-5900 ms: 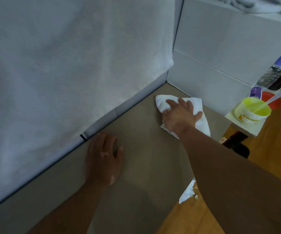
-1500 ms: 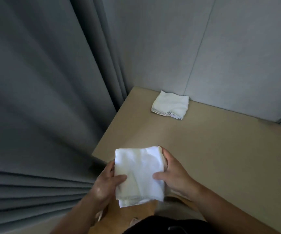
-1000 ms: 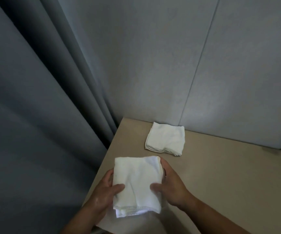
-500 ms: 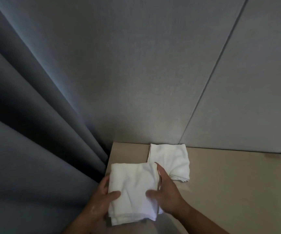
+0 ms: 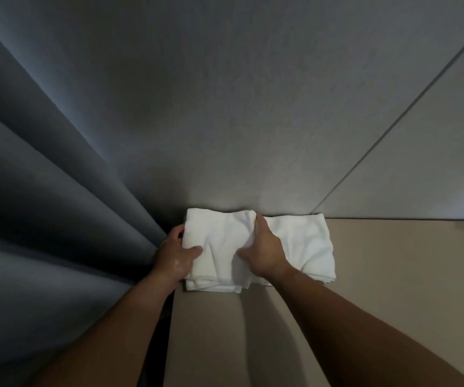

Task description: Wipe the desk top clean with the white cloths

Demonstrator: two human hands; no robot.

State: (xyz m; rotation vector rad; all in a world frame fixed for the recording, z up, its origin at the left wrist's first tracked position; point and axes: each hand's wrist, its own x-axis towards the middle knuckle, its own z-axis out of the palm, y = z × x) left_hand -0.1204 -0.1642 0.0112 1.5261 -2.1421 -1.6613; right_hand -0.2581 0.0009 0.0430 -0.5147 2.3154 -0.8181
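A folded white cloth (image 5: 217, 247) lies at the far left corner of the beige desk top (image 5: 392, 289), against the grey wall panel. My left hand (image 5: 176, 255) grips its left edge with the thumb on top. My right hand (image 5: 263, 252) grips its right edge. A second folded white cloth (image 5: 306, 241) lies flat on the desk just to the right, partly under the first cloth and my right hand.
Grey wall panels (image 5: 281, 121) stand right behind the cloths. A dark grey curtain (image 5: 44, 191) hangs along the desk's left edge, close to my left hand.
Both hands have carried the folded cloth forward to the far corner, so that it now rests beside and partly over the second cloth. The view has tilted up towards the wall.
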